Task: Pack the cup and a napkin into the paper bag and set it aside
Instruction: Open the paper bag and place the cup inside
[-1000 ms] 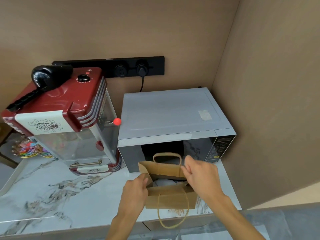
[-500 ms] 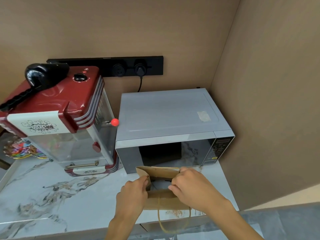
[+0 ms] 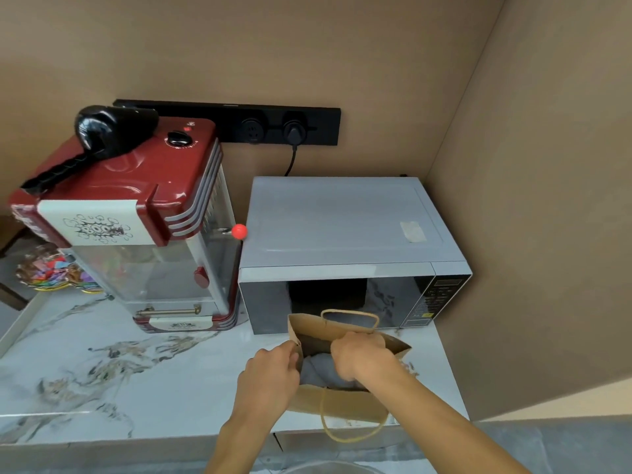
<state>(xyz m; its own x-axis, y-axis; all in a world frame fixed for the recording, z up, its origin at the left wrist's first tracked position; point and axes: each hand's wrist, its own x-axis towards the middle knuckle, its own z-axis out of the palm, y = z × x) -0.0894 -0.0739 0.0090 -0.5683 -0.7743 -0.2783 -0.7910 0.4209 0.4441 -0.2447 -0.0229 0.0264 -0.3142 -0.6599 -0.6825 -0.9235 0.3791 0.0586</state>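
I am looking down at a white marble-patterned bench (image 3: 102, 378) set in a corner of tan walls. A brown paper bag (image 3: 342, 401) stands open near the front edge of the bench, just in front of a grey microwave (image 3: 342, 230). One of its twine handles rises at the back and the other hangs down over the bench edge.

My left hand (image 3: 270, 378) pinches the left rim of the bag between thumb and fingers, holding the mouth open. My right hand (image 3: 362, 357) reaches down into the bag with its fingers curled. I cannot tell whether they grip anything, because the fingertips are hidden inside.

A pale grey-white mass (image 3: 318, 367) lies inside the bag beneath my right hand. I cannot tell whether it is the cup, the napkin or both.

To the left of the microwave stands a red popcorn machine (image 3: 136, 220) with a black hair dryer (image 3: 102, 138) lying on top. A black power strip (image 3: 273, 126) runs along the back wall.
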